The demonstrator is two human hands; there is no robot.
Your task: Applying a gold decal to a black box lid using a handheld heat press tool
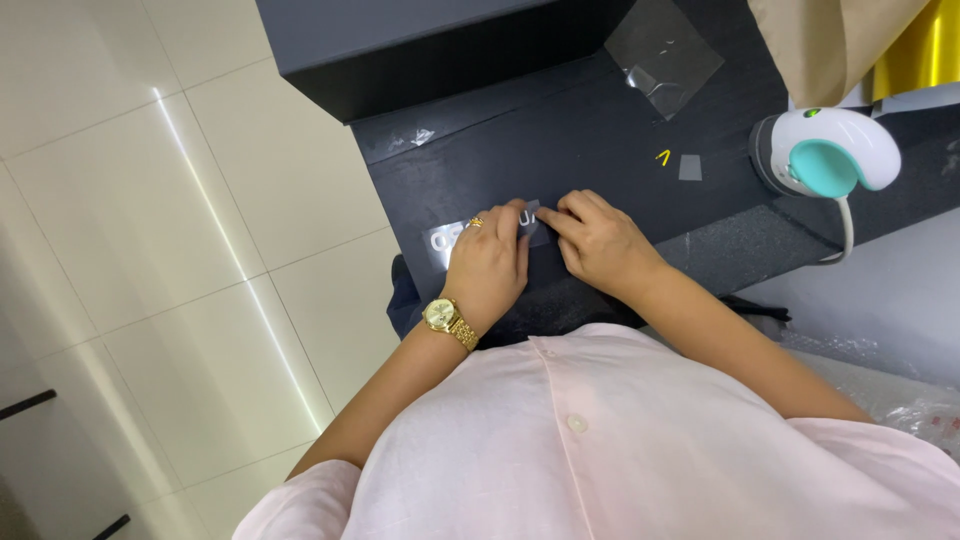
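Most of the clear transfer strip with pale lettering is hidden under the two hands — only its left end shows, lying flat on the black fabric near the table's front edge. The left hand, with a gold watch on the wrist and a ring, lies palm down on the strip, fingers together and pressing. The right hand meets it from the other side, fingertips bunched on the strip's middle; whether they pinch an edge I cannot tell. Farther back lie a clear plastic sheet, a small grey scrap and a tiny yellow piece. A white and teal mini heat press sits at the right — its cord runs off the table. A dark box is cut off at the top.
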